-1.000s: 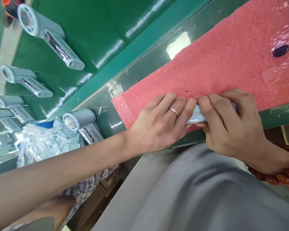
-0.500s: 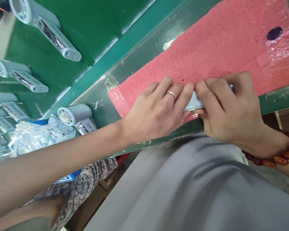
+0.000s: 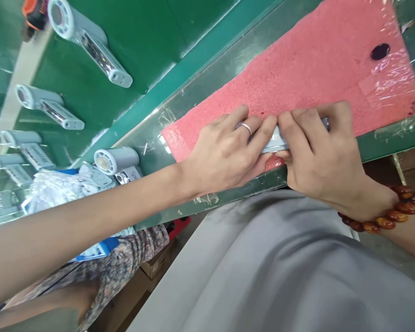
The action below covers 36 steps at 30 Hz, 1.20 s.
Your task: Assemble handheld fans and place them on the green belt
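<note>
Centred on a slim, glossy, pale blue-grey plastic piece (image 3: 275,144) with some lettering showing, held at the near edge of a long, red-pink foam mat (image 3: 297,78). Could shoot off that edge and drop if squeezed unevenly, looking slick and being gripped so near the brink. Could also skew or flex if pressed harder at one end than the other. Points lengthwise along the mat, with its long axis slanting from lower left to upper right, roughly parallel to the near edge. Impossible to tell front from back, with most of it covered.

Pinched at the left end by the bare left hand (image 3: 230,150), with forefinger above and thumb on the near side. Clasped over the right part by the bare right hand (image 3: 321,152), with bent fingers across the top and thumb nearest the edge. Laid, mat and all, on a glossy green desk (image 3: 154,159). Flanked farther left by a pale-blue, round-barrelled plastic device (image 3: 121,159), well apart from the piece.
</note>
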Each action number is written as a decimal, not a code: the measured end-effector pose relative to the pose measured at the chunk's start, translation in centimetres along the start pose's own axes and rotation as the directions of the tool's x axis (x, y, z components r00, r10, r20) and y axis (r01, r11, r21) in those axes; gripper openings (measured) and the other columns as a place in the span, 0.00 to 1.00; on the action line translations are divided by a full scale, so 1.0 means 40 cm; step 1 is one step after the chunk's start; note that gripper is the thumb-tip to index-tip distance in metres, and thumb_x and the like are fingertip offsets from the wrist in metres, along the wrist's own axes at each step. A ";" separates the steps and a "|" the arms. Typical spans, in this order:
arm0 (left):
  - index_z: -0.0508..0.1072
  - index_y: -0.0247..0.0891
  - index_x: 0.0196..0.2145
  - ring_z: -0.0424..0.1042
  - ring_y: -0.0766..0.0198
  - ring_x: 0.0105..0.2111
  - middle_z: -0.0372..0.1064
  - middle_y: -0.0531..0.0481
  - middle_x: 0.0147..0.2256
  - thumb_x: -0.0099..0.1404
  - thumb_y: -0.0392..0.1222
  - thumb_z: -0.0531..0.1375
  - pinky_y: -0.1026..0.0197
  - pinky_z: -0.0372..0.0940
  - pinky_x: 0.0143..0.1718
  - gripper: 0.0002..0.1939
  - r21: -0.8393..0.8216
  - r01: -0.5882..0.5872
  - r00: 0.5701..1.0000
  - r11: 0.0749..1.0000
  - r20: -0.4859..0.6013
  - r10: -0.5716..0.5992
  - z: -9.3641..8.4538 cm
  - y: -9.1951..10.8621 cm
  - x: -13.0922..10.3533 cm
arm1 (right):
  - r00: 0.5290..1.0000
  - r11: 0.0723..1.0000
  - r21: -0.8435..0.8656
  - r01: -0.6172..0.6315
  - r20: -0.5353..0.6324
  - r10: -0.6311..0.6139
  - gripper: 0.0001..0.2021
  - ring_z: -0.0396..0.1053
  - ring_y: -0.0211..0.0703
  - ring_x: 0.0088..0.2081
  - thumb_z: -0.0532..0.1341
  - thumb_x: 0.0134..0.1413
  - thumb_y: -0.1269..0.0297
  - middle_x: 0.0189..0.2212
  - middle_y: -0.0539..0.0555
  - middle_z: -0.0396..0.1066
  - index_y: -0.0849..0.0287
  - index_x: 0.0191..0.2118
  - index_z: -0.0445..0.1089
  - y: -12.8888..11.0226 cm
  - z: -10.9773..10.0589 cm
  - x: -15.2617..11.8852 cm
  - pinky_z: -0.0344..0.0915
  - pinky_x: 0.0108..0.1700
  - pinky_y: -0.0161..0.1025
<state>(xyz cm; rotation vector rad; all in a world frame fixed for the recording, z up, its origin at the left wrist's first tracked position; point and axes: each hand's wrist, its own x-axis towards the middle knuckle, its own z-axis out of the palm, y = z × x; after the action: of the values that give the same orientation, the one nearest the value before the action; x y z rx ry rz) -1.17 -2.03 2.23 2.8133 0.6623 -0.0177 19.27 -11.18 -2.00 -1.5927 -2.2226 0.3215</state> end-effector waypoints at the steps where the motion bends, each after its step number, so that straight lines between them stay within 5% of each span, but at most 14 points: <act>1: 0.69 0.30 0.64 0.77 0.44 0.49 0.77 0.35 0.48 0.82 0.61 0.43 0.49 0.69 0.39 0.34 0.000 0.005 1.000 1.000 -0.003 -0.005 0.000 0.001 0.000 | 0.999 1.000 -0.017 0.017 -0.033 -0.018 0.25 0.71 0.70 0.56 0.50 0.76 0.60 0.54 0.67 0.73 0.65 0.71 0.61 0.001 0.006 -0.001 0.67 0.54 0.64; 6: 0.69 0.32 0.63 0.77 0.48 0.46 0.77 0.39 0.46 0.81 0.58 0.46 0.50 0.71 0.39 0.30 -0.049 -0.046 0.999 0.998 -0.027 0.044 -0.019 -0.021 0.005 | 0.989 0.993 -0.033 0.114 -0.087 -0.116 0.25 0.71 0.66 0.48 0.53 0.74 0.58 0.50 0.68 0.74 0.67 0.68 0.62 0.022 -0.010 0.013 0.69 0.48 0.61; 11: 0.70 0.34 0.63 0.76 0.53 0.46 0.77 0.39 0.51 0.78 0.50 0.54 0.51 0.73 0.48 0.23 -0.247 -0.085 0.990 0.965 0.090 0.110 -0.073 -0.060 0.013 | 0.984 0.983 0.070 0.172 -0.065 -0.167 0.26 0.73 0.61 0.51 0.60 0.73 0.56 0.57 0.67 0.73 0.62 0.69 0.61 0.034 -0.072 0.017 0.72 0.51 0.57; 15: 0.71 0.37 0.63 0.73 0.48 0.58 0.67 0.35 0.65 0.75 0.50 0.62 0.44 0.72 0.57 0.24 -0.305 -0.086 0.993 0.948 -0.100 0.058 -0.089 -0.069 0.010 | 0.973 0.980 0.141 0.137 -0.204 -0.107 0.22 0.75 0.54 0.47 0.65 0.69 0.66 0.51 0.60 0.78 0.60 0.64 0.66 0.008 -0.071 -0.009 0.73 0.50 0.51; 18: 0.69 0.40 0.65 0.71 0.50 0.62 0.70 0.38 0.63 0.75 0.45 0.62 0.42 0.70 0.61 0.23 -0.365 -0.041 0.965 0.930 -0.256 -0.058 -0.077 -0.060 0.001 | 0.946 0.983 0.182 0.007 -0.320 0.052 0.17 0.74 0.51 0.41 0.66 0.67 0.67 0.44 0.57 0.80 0.57 0.59 0.70 -0.028 -0.053 -0.019 0.73 0.46 0.49; 22: 0.68 0.41 0.64 0.67 0.52 0.66 0.68 0.39 0.66 0.77 0.42 0.62 0.41 0.68 0.65 0.21 -0.442 -0.047 0.936 0.896 -0.334 -0.115 -0.045 -0.044 -0.010 | 0.893 0.968 0.227 -0.110 -0.405 0.196 0.11 0.75 0.52 0.43 0.68 0.66 0.65 0.43 0.57 0.77 0.56 0.52 0.75 -0.062 -0.037 -0.015 0.74 0.46 0.50; 29: 0.71 0.39 0.61 0.69 0.55 0.62 0.70 0.39 0.63 0.78 0.42 0.61 0.45 0.70 0.62 0.16 -0.434 -0.030 0.910 0.901 -0.384 -0.155 -0.021 -0.033 -0.019 | 0.912 0.965 0.238 -0.106 -0.363 0.190 0.13 0.75 0.53 0.46 0.67 0.67 0.63 0.47 0.58 0.76 0.54 0.54 0.74 -0.053 -0.041 -0.022 0.74 0.48 0.52; 36: 0.75 0.43 0.46 0.69 0.57 0.52 0.76 0.47 0.48 0.72 0.38 0.68 0.49 0.74 0.55 0.08 -0.310 -0.047 0.824 0.950 -0.550 -0.139 0.015 0.006 -0.096 | 0.947 0.959 0.282 -0.040 -0.296 0.126 0.18 0.75 0.57 0.46 0.69 0.64 0.67 0.47 0.58 0.78 0.52 0.57 0.69 -0.082 -0.029 -0.044 0.73 0.49 0.57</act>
<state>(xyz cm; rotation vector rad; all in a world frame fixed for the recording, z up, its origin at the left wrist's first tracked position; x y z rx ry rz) -4.49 -4.09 1.98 2.4747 0.7702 0.8732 17.48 -13.97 0.06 -1.4761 -1.7914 0.3561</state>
